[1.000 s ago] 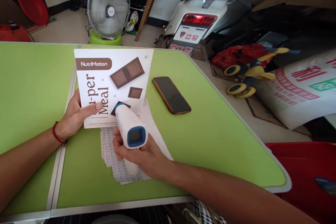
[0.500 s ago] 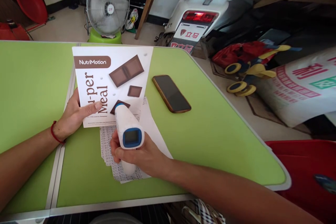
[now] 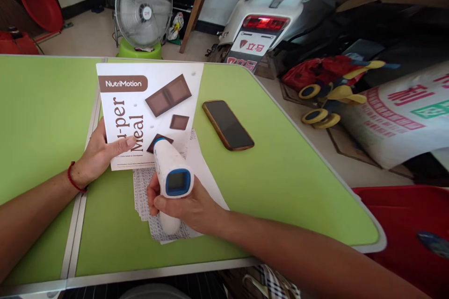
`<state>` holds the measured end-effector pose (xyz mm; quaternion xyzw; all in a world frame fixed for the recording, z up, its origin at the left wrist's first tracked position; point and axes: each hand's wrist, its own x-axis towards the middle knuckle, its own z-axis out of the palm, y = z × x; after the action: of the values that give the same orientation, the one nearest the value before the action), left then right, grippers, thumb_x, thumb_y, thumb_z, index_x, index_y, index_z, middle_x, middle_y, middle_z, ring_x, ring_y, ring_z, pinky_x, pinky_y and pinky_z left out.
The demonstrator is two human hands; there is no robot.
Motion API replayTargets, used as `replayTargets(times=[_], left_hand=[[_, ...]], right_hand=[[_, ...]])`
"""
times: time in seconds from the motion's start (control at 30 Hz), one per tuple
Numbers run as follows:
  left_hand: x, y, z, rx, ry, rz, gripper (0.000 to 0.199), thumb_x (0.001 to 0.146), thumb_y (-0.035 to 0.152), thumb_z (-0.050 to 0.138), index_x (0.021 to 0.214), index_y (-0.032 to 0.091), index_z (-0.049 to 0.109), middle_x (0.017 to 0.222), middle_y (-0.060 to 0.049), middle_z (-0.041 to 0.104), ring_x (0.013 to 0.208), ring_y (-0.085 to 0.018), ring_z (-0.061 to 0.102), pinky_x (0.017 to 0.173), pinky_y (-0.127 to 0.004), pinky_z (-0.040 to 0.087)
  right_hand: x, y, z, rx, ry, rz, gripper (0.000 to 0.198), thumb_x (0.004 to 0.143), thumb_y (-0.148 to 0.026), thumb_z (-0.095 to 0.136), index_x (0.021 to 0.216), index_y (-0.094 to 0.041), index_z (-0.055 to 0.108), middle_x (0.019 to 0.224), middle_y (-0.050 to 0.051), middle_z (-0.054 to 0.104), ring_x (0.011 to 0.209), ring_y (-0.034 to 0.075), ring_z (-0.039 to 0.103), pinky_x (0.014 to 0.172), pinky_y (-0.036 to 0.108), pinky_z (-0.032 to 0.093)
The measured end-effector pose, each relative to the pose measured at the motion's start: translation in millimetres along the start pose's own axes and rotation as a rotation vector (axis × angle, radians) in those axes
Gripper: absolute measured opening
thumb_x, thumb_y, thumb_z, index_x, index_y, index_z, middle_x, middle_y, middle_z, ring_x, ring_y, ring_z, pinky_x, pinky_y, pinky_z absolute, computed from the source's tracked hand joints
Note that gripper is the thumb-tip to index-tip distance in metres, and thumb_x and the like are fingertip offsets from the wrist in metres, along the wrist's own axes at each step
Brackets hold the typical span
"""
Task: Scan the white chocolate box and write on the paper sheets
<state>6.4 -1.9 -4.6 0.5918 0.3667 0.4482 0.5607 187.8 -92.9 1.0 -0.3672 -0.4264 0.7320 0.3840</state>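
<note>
Table point(image 3: 287, 187): green, pale-edged, a metal seam point(image 3: 75, 233) towards our left.
On it: papers point(image 3: 201, 163) beneath our hands, phone point(image 3: 228, 125) to their right.
Left hand point(image 3: 96, 152): pinching the card point(image 3: 154, 114), tilted up above the papers.
Right hand point(image 3: 185, 203): wrapped round the thermometer point(image 3: 171, 168), its tip by the card's lower part; contact unclear.
Room: fan point(image 3: 143, 7), scooter point(image 3: 264, 11), toy point(image 3: 336, 98) and sack point(image 3: 396, 117) beyond us.

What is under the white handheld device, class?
Handwritten sheets lie on the green table below it. The device, right hand and NutriMotion card hide parts of them; those parts cannot be seen.
</note>
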Motion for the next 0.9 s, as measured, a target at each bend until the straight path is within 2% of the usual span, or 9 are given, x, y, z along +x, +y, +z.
replayTargets(times=[0.23,0.47,0.63,0.9], left_hand=[[0.4,0.9,-0.2,-0.003,0.005,-0.008,0.056,0.069,0.044,0.081,0.111,0.017,0.058,0.118,-0.011,0.065,0.107,-0.034,0.062,0.081,-0.042,0.054],[0.6,-0.2,-1.5,0.012,-0.001,-0.011,0.056,0.070,0.045,0.080,0.112,0.017,0.058,0.119,-0.011,0.065,0.110,-0.035,0.061,0.083,-0.043,0.054],[0.6,1.4,-0.5,0.005,0.014,-0.014,0.062,0.067,0.046,0.082,0.116,0.019,0.056,0.115,-0.009,0.067,0.104,-0.034,0.064,0.081,-0.042,0.055],[0.4,-1.1,-1.9,-0.029,0.014,-0.022,0.062,0.067,0.044,0.082,0.118,0.021,0.055,0.116,-0.009,0.067,0.104,-0.033,0.064,0.077,-0.040,0.055]], right_hand=[[0.1,-0.2,-0.8,-0.028,0.005,0.004,0.033,0.064,-0.037,0.081,0.065,-0.019,0.054,0.066,-0.001,0.056,0.061,0.012,0.054,0.064,0.031,0.048],[-0.3,1.6,-2.0,-0.009,-0.012,-0.016,0.037,0.064,-0.044,0.081,0.068,-0.019,0.054,0.067,-0.001,0.057,0.061,0.012,0.054,0.063,0.031,0.048],[-0.1,2.6,-3.0,-0.034,-0.001,-0.011,0.039,0.063,-0.046,0.082,0.070,-0.019,0.054,0.067,-0.002,0.056,0.062,0.012,0.054,0.063,0.030,0.047],[-1.7,-0.5,-7.1,-0.086,-0.001,0.004,0.036,0.066,-0.038,0.080,0.079,-0.020,0.052,0.069,-0.003,0.057,0.062,0.012,0.055,0.063,0.030,0.046]])
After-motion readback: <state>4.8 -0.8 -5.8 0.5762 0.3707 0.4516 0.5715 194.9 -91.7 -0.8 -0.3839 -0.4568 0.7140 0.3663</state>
